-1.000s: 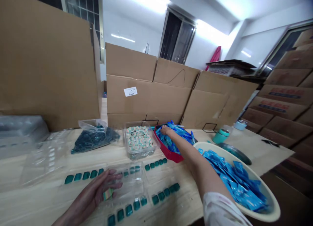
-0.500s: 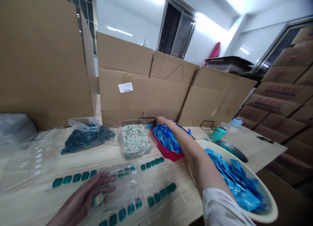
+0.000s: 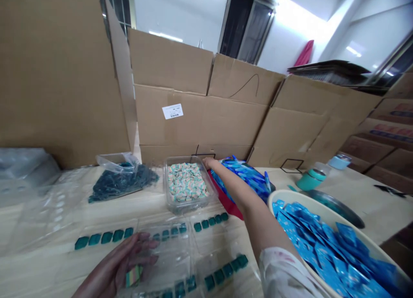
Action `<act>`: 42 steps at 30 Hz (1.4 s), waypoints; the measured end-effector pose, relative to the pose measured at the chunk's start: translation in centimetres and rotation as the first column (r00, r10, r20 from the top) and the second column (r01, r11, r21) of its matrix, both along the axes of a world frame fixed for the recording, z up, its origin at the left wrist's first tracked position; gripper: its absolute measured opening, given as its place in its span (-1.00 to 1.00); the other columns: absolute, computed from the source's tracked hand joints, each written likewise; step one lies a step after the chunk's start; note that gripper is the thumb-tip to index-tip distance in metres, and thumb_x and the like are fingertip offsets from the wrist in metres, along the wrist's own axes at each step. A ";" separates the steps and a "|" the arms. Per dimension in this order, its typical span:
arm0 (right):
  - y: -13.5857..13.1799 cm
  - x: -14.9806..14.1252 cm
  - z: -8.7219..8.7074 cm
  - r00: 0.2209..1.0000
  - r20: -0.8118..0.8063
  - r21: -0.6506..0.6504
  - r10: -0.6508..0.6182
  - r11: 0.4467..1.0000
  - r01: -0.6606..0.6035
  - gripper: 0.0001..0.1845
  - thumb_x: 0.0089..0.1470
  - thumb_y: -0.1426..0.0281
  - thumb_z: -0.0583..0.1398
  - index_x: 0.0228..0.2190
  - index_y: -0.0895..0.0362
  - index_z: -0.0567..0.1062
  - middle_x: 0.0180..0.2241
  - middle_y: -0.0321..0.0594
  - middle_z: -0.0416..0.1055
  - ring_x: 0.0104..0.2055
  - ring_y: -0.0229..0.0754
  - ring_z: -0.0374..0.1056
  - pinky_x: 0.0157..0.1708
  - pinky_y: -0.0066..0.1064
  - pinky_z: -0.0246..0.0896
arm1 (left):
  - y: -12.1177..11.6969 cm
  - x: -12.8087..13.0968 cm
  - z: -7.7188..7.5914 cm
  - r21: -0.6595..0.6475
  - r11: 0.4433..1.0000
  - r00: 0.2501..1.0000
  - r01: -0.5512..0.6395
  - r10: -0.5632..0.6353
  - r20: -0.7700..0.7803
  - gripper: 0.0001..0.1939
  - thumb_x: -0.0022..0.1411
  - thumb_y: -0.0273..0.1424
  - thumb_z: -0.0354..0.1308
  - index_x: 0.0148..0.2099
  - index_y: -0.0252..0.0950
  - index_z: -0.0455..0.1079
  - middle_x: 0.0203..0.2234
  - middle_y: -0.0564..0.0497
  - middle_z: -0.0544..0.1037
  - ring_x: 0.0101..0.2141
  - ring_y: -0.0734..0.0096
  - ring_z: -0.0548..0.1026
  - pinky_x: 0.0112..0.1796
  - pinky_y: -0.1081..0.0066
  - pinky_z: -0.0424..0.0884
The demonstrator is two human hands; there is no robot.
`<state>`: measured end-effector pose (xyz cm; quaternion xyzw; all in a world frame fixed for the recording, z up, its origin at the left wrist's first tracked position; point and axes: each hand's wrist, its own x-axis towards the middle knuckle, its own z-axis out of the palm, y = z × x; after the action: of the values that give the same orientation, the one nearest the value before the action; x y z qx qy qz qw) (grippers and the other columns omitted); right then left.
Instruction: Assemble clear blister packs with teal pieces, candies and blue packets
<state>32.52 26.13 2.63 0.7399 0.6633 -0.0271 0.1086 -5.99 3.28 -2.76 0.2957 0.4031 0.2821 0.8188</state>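
Note:
My left hand point(image 3: 129, 257) is at the lower left over a clear plastic tray, fingers partly curled. A small stack of striped pieces point(image 3: 133, 275) in green, orange and yellow is held against its palm. My right hand point(image 3: 210, 162) reaches to the far left edge of the red basket point(image 3: 229, 205), which holds slender blue sticks point(image 3: 245, 176). Its fingers are hidden, so what they touch is unclear. Just left of that hand stands a clear tub point(image 3: 184, 206) full of small striped pieces point(image 3: 187, 182). Clear trays point(image 3: 171, 257) with rows of dark teal squares point(image 3: 227, 271) lie in front.
A cream basin point(image 3: 274, 199) of blue packets point(image 3: 318, 242) stands at the right. Behind it are a metal dish point(image 3: 338, 207) and a teal bottle point(image 3: 310, 179). A bag of dark teal pieces point(image 3: 121, 182) lies left; cardboard panels point(image 3: 193, 121) wall the table's back.
The view has turned, shifting the basin, basket and bottle in the frame. My right hand is now at the basket's far left edge, closer to the tub. My left hand keeps the striped stack.

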 end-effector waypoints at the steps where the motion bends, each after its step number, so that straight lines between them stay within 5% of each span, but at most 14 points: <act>1: -0.2 -0.2 0.1 1.000 -0.010 -0.004 0.008 1.000 -0.008 -0.75 -0.01 0.34 0.27 -0.29 0.25 0.52 -0.21 -0.08 0.50 -0.13 -0.13 0.41 -0.08 -0.23 0.28 | 0.0 0.0 -0.1 0.007 1.000 1.000 0.003 -0.003 0.013 -0.60 0.06 -0.08 0.16 -0.09 -0.13 0.48 -0.02 -0.07 0.48 -0.05 0.05 0.46 0.00 0.17 0.33; 8: -2.6 -1.3 1.7 0.983 -0.172 0.195 0.070 0.980 -0.036 -0.85 -0.09 0.50 0.29 -0.38 0.27 0.50 -0.29 0.03 0.52 -0.20 -0.09 0.42 -0.21 -0.41 0.23 | 0.0 0.1 -0.5 0.031 0.999 0.996 0.010 -0.012 0.085 -0.63 0.14 -0.14 0.12 -0.07 -0.21 0.45 0.00 -0.12 0.46 -0.09 0.05 0.47 -0.22 0.25 0.41; 16: -8.6 -1.9 8.2 0.881 -0.401 0.569 0.250 0.822 0.026 -0.80 0.16 0.41 0.05 -0.16 0.20 0.28 -0.16 -0.03 0.43 -0.17 -0.22 0.37 -0.17 -0.34 0.23 | -0.3 0.5 0.5 0.123 0.992 0.977 -0.020 -0.006 0.212 -0.71 0.20 -0.30 0.10 -0.10 -0.37 0.40 -0.09 -0.27 0.50 -0.21 0.10 0.53 -0.29 0.25 0.42; 18: -11.8 -4.0 9.7 0.578 -0.672 0.614 0.463 0.785 0.084 -0.76 0.12 0.32 0.13 -0.16 0.11 0.29 -0.21 -0.13 0.46 -0.22 -0.21 0.40 -0.22 -0.29 0.29 | -0.2 0.4 0.7 0.093 0.995 0.969 -0.025 0.002 0.246 -0.72 0.21 -0.30 0.09 -0.10 -0.37 0.39 -0.09 -0.26 0.50 -0.22 0.13 0.53 -0.27 0.23 0.43; 21: -18.2 -8.8 10.6 0.184 -0.870 0.475 0.458 0.877 0.065 -0.69 0.00 0.24 0.25 -0.21 0.04 0.32 -0.24 -0.21 0.48 -0.25 -0.21 0.42 -0.25 -0.26 0.34 | -0.1 0.2 0.7 0.086 0.996 0.961 -0.026 0.001 0.276 -0.72 0.23 -0.28 0.06 -0.10 -0.36 0.38 -0.11 -0.23 0.51 -0.23 0.16 0.53 -0.26 0.22 0.44; 25: -24.6 -15.0 8.5 -0.081 -0.954 0.279 0.288 0.954 0.107 -0.65 -0.09 0.23 0.31 -0.28 0.06 0.35 -0.26 -0.23 0.51 -0.26 -0.20 0.44 -0.27 -0.33 0.38 | -0.3 0.1 0.9 0.137 0.990 0.953 -0.018 -0.025 0.301 -0.71 0.23 -0.26 0.06 -0.10 -0.35 0.37 -0.12 -0.24 0.51 -0.21 0.13 0.53 -0.29 0.23 0.45; 29: -25.8 -17.7 4.9 -0.320 -0.938 0.048 0.132 0.965 0.258 -0.63 -0.18 0.27 0.36 -0.34 0.10 0.36 -0.30 -0.22 0.52 -0.26 -0.16 0.46 -0.30 -0.34 0.40 | -0.6 0.0 1.1 0.187 0.982 0.942 -0.003 -0.060 0.330 -0.69 0.25 -0.26 0.04 -0.07 -0.36 0.37 -0.09 -0.26 0.49 -0.20 0.13 0.52 -0.30 0.26 0.45; 35: -26.3 -19.1 2.4 -0.447 -0.890 -0.082 0.096 0.928 0.363 -0.61 -0.26 0.36 0.39 -0.35 0.12 0.39 -0.23 -0.18 0.52 -0.12 -0.13 0.42 -0.29 -0.37 0.42 | -0.7 0.0 1.5 0.197 0.980 0.941 -0.008 -0.060 0.334 -0.68 0.25 -0.25 0.03 -0.06 -0.35 0.38 -0.05 -0.25 0.47 -0.21 0.14 0.53 -0.30 0.25 0.45; 42: -27.9 -18.2 3.6 -0.431 -0.888 -0.033 0.161 0.912 0.409 -0.58 -0.20 0.38 0.37 -0.24 0.11 0.40 -0.05 -0.12 0.43 0.02 -0.13 0.34 -0.26 -0.43 0.39 | -0.7 -0.1 1.5 0.174 0.985 0.945 -0.019 -0.039 0.324 -0.69 0.24 -0.26 0.05 -0.11 -0.38 0.40 -0.03 -0.25 0.46 -0.21 0.14 0.53 -0.28 0.24 0.46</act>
<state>14.32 -1.81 6.25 0.4515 0.3400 -0.5331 -0.6295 -6.11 2.60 -1.28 0.3176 0.2343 0.3572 0.8465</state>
